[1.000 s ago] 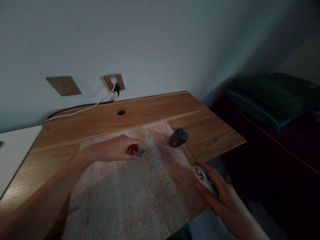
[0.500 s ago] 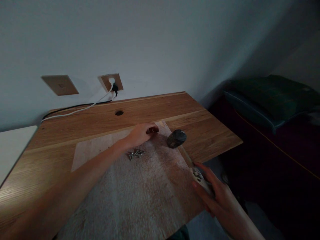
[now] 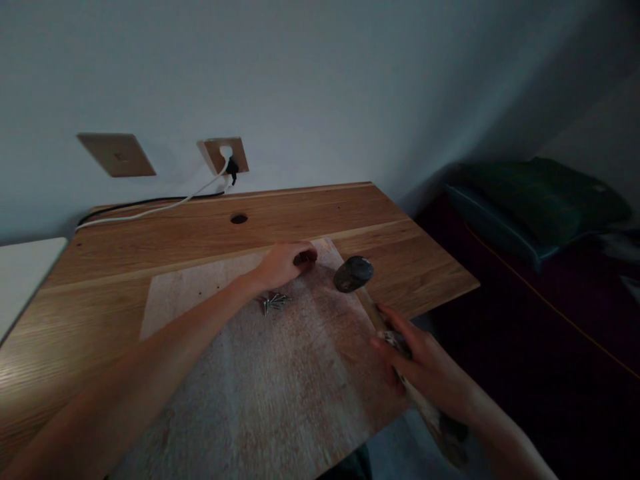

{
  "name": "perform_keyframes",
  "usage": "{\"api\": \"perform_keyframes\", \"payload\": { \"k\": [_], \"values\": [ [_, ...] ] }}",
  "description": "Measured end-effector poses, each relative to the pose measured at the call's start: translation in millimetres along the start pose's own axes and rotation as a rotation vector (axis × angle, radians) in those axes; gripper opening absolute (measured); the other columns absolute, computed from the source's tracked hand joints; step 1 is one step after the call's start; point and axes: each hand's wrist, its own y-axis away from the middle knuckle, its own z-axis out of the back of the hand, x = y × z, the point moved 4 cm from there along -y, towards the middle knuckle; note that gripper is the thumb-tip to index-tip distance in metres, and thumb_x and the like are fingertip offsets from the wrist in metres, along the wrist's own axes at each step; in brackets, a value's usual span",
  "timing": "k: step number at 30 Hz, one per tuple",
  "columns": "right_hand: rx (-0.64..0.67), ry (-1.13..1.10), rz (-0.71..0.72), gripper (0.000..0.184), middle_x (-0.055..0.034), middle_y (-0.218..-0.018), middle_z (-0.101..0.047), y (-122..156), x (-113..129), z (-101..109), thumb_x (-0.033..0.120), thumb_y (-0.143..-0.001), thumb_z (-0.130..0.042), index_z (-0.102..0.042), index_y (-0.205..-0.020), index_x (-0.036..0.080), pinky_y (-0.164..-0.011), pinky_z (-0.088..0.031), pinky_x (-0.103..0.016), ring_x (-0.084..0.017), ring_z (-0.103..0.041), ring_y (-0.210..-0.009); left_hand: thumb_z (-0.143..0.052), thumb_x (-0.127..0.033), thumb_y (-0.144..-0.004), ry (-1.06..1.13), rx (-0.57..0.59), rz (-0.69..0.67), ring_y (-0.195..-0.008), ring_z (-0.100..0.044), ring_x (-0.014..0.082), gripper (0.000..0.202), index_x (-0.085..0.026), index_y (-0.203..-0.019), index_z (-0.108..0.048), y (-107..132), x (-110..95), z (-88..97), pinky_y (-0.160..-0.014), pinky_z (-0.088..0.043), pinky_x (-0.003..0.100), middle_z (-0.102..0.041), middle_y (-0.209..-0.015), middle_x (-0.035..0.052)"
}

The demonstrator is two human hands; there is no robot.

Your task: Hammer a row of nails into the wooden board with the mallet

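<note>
Gripping the handle of a hammer [image 3: 354, 274], the right hand [image 3: 425, 360] is beside the right edge of a pale, worn board [image 3: 260, 373]. The hammer's dark, blunt head is at that same edge, toward the board's far right corner; whether it touches the wood cannot be told. Its handle slants back past the board's near right corner, under the palm and wrist.

Reaching across the board, the left hand [image 3: 287, 261] is at the far edge, close to the far right corner, with its fingers curled together. Whether they pinch anything cannot be made out, as the fingertips are in shadow. Just on the near side of this wrist, a small loose heap of metal nails [image 3: 274, 303] lies on the board, well in from its edges. Two dark specks [image 3: 209, 291] mark the board near its far left corner.

The board lies on a wooden desk [image 3: 425, 247] and juts past the desk's near edge. Near the desk's far edge is a round hole [image 3: 239, 219]; a white cable [image 3: 145, 217] and a black cable [image 3: 135, 203] run toward its far left corner from a wall socket [image 3: 240, 153].
</note>
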Motion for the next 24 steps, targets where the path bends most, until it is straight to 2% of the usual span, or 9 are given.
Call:
{"api": "perform_keyframes", "payload": {
  "k": [4,6,11,14,18,24],
  "values": [
    [-0.018,0.068,0.004,0.069,0.0064,-0.053,-0.058,-19.8,16.9,1.5,0.057,-0.094,-0.052,-0.047,-0.147,0.013,-0.036,-0.046,-0.026,-0.018,-0.058,-0.039,-0.065,-0.01,-0.086,-0.025,0.0,-0.024,-0.086,-0.071,0.0196,0.016,-0.02,-0.096,-0.073,-0.6,0.7,-1.1,-0.081,-0.053,0.032,-0.077,-0.097,0.0035],
    [-0.044,0.127,0.018,0.064,0.0082,-0.049,-0.053,-28.8,23.2,5.8,0.055,-0.094,-0.05,-0.052,-0.142,0.012,-0.034,-0.041,-0.025,-0.016,-0.053,-0.035,-0.065,-0.01,-0.086,-0.025,0.0,-0.025,-0.087,-0.072,0.0198,0.016,-0.021,-0.095,-0.072,-0.3,1.6,-1.7,-0.081,-0.054,0.033,-0.077,-0.097,0.003],
    [-0.095,0.153,0.133,0.051,0.0085,-0.049,-0.052,-45.5,31.7,15.3,0.052,-0.098,-0.047,-0.06,-0.13,0.015,-0.038,-0.042,-0.025,-0.014,-0.052,-0.035,-0.065,-0.009,-0.084,0.011,-0.014,0.046,-0.085,-0.072,0.019,0.029,-0.022,-0.11,-0.071,0.2,4.5,-2.7,-0.082,-0.055,0.032,-0.077,-0.096,0.0019],
    [-0.163,0.079,0.204,0.044,0.0077,-0.059,-0.056,-54.7,35.5,16.0,0.051,-0.101,-0.05,-0.06,-0.128,0.019,-0.039,-0.043,-0.025,-0.013,-0.054,-0.039,-0.068,-0.012,-0.083,0.06,-0.002,0.092,-0.082,-0.071,0.0184,0.035,-0.021,-0.117,-0.068,-0.2,4.5,-3.4,-0.078,-0.055,0.031,-0.076,-0.092,0.0017],
    [-0.238,-0.009,0.294,0.037,0.0066,-0.07,-0.057,-64.7,45.7,14.4,0.049,-0.102,-0.054,-0.058,-0.125,0.02,-0.042,-0.046,-0.025,-0.01,-0.055,-0.042,-0.072,-0.016,-0.084,0.08,0.002,0.104,-0.083,-0.071,0.0178,0.036,-0.021,-0.119,-0.066,-0.9,3.4,-2.7,-0.077,-0.054,0.03,-0.077,-0.097,0.0029],
    [-0.197,0.02,0.305,0.038,0.0044,-0.076,-0.061,-69.1,57.4,7.0,0.047,-0.104,-0.053,-0.057,-0.129,0.019,-0.041,-0.044,-0.024,-0.01,-0.054,-0.043,-0.068,-0.013,-0.084,0.104,0.001,0.071,-0.083,-0.071,0.0165,0.04,-0.021,-0.123,-0.064,0.2,3.1,-2.3,-0.077,-0.053,0.029,-0.079,-0.095,0.0014]
  ]
}}
